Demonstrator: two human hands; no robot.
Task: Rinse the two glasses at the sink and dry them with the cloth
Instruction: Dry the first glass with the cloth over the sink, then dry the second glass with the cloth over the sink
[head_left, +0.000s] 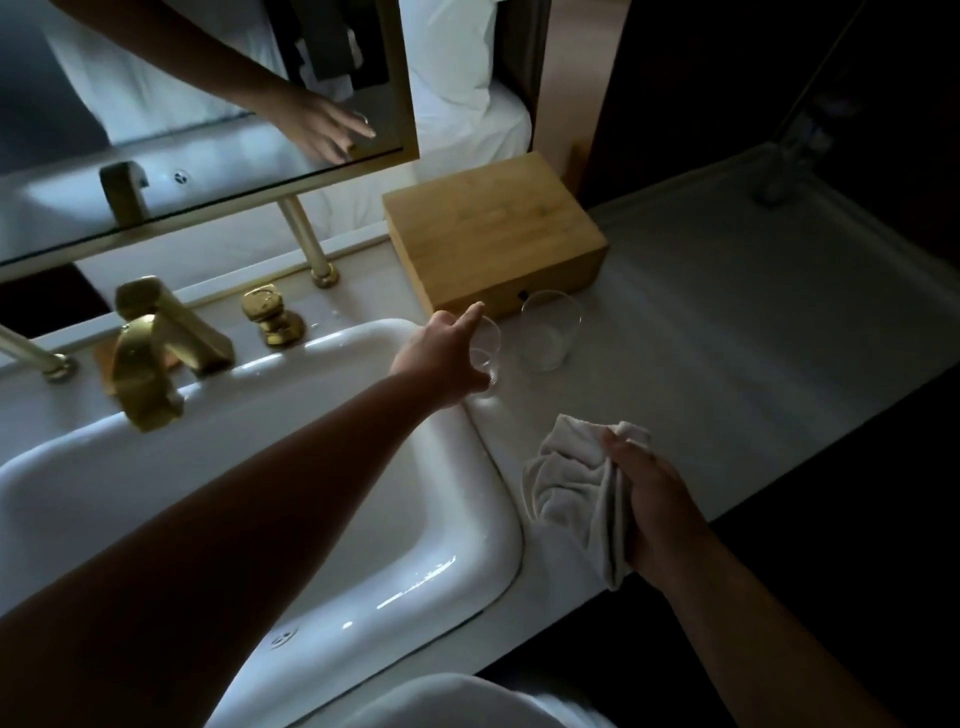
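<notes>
left hand (441, 353) grips a glass (485, 358); right hand (649, 499) clutches the cloth (566, 478).

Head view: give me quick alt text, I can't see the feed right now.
The left hand grips one clear glass on the counter at the white sink rim, while the right hand holds a crumpled white cloth. A second glass stands upright beside a wooden box; a gold faucet sits behind the basin.
</notes>
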